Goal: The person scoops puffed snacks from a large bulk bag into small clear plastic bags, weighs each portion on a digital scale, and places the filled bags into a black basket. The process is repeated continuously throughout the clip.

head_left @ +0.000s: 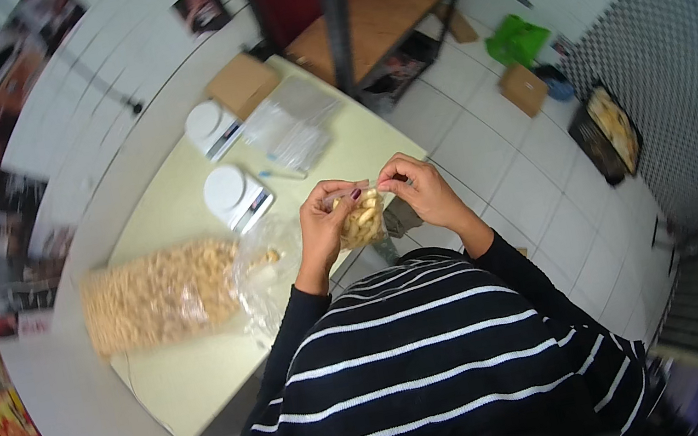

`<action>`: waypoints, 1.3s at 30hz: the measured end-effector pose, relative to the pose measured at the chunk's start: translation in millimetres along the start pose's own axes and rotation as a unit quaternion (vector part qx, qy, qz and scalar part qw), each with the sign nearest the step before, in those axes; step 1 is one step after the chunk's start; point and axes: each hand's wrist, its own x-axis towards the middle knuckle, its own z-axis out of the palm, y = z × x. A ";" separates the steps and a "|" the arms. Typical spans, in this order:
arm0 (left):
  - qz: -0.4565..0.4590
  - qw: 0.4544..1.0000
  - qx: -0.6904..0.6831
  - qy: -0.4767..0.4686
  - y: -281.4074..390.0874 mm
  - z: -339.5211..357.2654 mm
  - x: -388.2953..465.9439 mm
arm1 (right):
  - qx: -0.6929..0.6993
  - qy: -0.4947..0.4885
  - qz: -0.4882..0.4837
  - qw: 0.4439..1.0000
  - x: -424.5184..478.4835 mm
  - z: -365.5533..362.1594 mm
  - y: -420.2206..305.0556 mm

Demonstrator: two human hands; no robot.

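Both my hands are at a small clear plastic bag of pale yellow puffed snacks [362, 221], upright beyond my striped top. My left hand [327, 218] grips the bag's top left edge, thumb in front. Fingertips of my right hand [423, 191] pinch its top right corner. To the left, a large clear sack of similar snacks [163, 296] lies on the pale table [178, 402], its loose plastic mouth towards me. Two white digital kitchen scales [238, 195] stand past it, near a stack of flat clear plastic bags [298, 125]. A pen-like item [283, 173] lies close to the bags.
A cardboard box [243, 84] sits at the table's far end, before a metal-framed shelf with wooden boards [376, 17]. On the tiled floor at right are a green plastic bag [515, 41], a small cardboard box [523, 90] and a black crate [594, 136] with pale contents.
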 end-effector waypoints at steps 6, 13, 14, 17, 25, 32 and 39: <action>0.071 0.991 -0.015 0.109 12.4 -40.9 -30.5 | 0.003 -0.134 -0.082 0.988 42.6 45.0 -16.7; 0.118 0.957 0.002 0.263 22.1 -72.9 -77.1 | 0.057 -0.283 -0.126 0.949 76.5 100.5 -30.3; 0.128 0.950 0.002 0.284 23.7 -74.4 -82.7 | 0.051 -0.303 -0.131 0.942 80.0 108.2 -32.6; 0.152 0.926 -0.007 0.345 22.1 -80.6 -99.5 | 0.049 -0.326 -0.154 0.931 81.9 132.3 -44.3; 0.159 0.878 0.039 0.450 14.5 -79.3 -149.2 | 0.085 -0.434 -0.239 0.864 72.0 175.9 -64.9; 0.252 0.820 -0.046 0.512 5.4 -69.8 -188.2 | 0.088 -0.496 -0.231 0.832 50.6 207.5 -73.9; 0.174 0.798 0.036 0.576 -6.4 -70.4 -237.2 | 0.114 -0.515 -0.295 0.796 12.7 232.9 -87.3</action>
